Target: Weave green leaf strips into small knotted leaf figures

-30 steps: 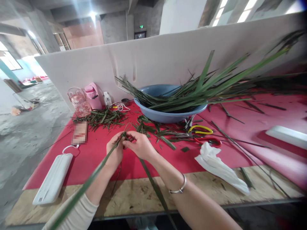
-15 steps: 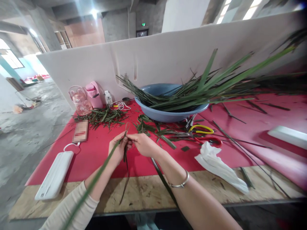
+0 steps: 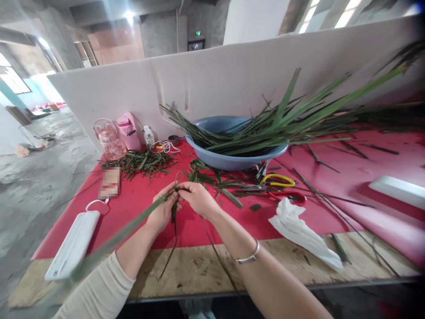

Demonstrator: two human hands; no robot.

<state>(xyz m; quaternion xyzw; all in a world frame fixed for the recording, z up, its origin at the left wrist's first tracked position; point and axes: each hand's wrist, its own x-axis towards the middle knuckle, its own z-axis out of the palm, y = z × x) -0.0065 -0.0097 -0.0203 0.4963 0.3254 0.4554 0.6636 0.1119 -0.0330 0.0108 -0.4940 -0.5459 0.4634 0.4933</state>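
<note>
My left hand (image 3: pixel 162 208) and my right hand (image 3: pixel 196 198) meet over the red table cover, fingertips pinched close together. Between them is a small knotted piece of green leaf strips (image 3: pixel 175 189), with a thin loop (image 3: pixel 179 175) standing up at its top. One long leaf strip (image 3: pixel 133 228) runs from the fingers down over my left forearm, blurred at its lower end. Narrower strips dangle below the hands, and another passes under my right forearm. The fingers cover much of the knot.
Behind stands a blue basin (image 3: pixel 232 161) heaped with long leaves (image 3: pixel 272 133). Yellow-handled scissors (image 3: pixel 279 179), red-handled scissors (image 3: pixel 292 198) and a crumpled tissue (image 3: pixel 303 235) lie right. Leaf scraps (image 3: pixel 142 161), pink bottles (image 3: pixel 129 133), a phone (image 3: pixel 110 182) and a white power bank (image 3: pixel 73 243) are left.
The long strip over my left forearm has swung outward to the left. The strip by my right forearm has shifted and looks thinner. Both hands stay pinched at the knot.
</note>
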